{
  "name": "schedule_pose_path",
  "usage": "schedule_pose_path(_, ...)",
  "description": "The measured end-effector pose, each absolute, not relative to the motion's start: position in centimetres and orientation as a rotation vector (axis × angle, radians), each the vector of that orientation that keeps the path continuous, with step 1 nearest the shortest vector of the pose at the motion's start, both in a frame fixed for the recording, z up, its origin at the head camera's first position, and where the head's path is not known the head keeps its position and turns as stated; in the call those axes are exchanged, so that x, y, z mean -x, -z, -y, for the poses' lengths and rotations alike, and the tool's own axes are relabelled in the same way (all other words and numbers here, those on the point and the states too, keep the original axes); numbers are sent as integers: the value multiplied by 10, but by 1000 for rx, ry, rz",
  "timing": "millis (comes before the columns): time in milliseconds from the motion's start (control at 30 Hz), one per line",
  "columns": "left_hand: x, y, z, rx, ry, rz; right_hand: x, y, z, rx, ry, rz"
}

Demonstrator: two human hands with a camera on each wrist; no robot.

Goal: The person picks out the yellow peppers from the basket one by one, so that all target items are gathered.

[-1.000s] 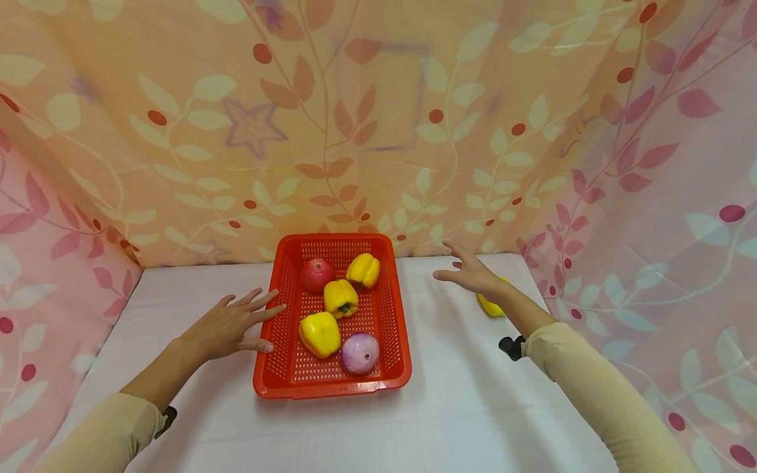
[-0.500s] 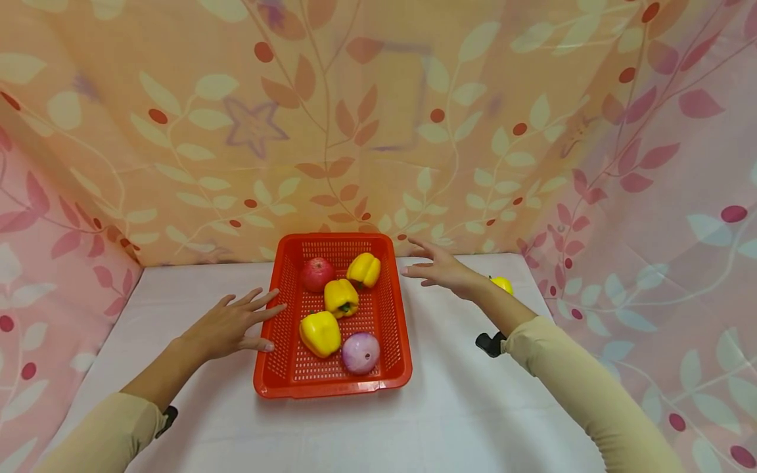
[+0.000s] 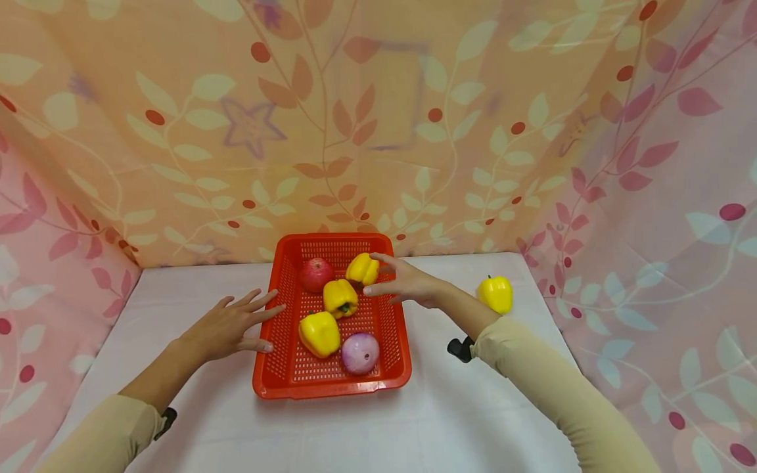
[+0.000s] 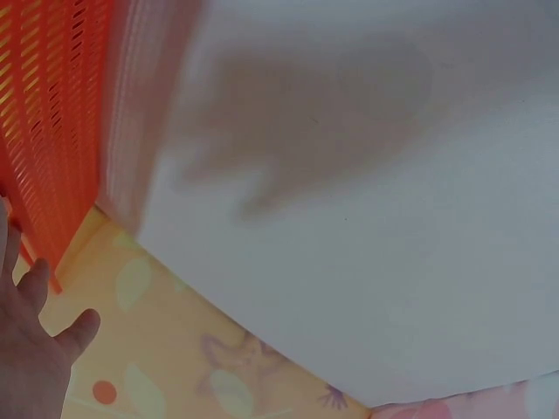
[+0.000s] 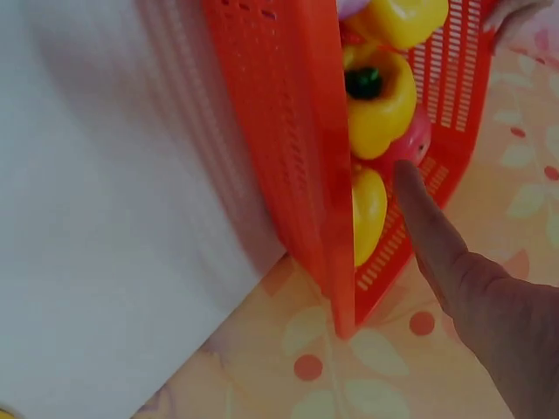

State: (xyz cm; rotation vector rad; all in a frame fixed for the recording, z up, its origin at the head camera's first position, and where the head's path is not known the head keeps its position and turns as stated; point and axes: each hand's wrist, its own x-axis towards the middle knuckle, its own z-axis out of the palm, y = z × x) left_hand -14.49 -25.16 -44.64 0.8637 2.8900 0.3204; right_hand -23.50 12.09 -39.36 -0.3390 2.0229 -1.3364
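Note:
A red plastic basket (image 3: 331, 392) stands on the white-covered table. Inside lie three yellow bell peppers (image 3: 319, 335), a red round fruit (image 3: 316, 274) and a purple-and-white, onion-like round vegetable (image 3: 361, 355). My left hand (image 3: 227, 325) has its fingers spread at the basket's left rim; whether it touches is unclear. Over the right rim reaches my right hand (image 3: 408, 284), fingers extended and holding nothing, close to the far-right pepper (image 3: 362, 269) and partly overlapping it in the head view. In the right wrist view, the thumb (image 5: 428, 218) points toward the basket's contents.
Another yellow bell pepper (image 3: 495, 294) stands on the table (image 3: 437, 420) to the right of the basket, beyond my right forearm. Patterned cloth (image 3: 378, 131) hangs behind the table and along both sides.
My right hand has moved left, from near the loose pepper to above the basket's right side, uncovering that pepper. The left hand and the basket stay in place.

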Motion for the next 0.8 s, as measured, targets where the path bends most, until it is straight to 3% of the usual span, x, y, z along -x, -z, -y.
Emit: schedule_pose_path(800,146,448,252,-852,-348,-2877,211,426,-56,409,1219,-1897)
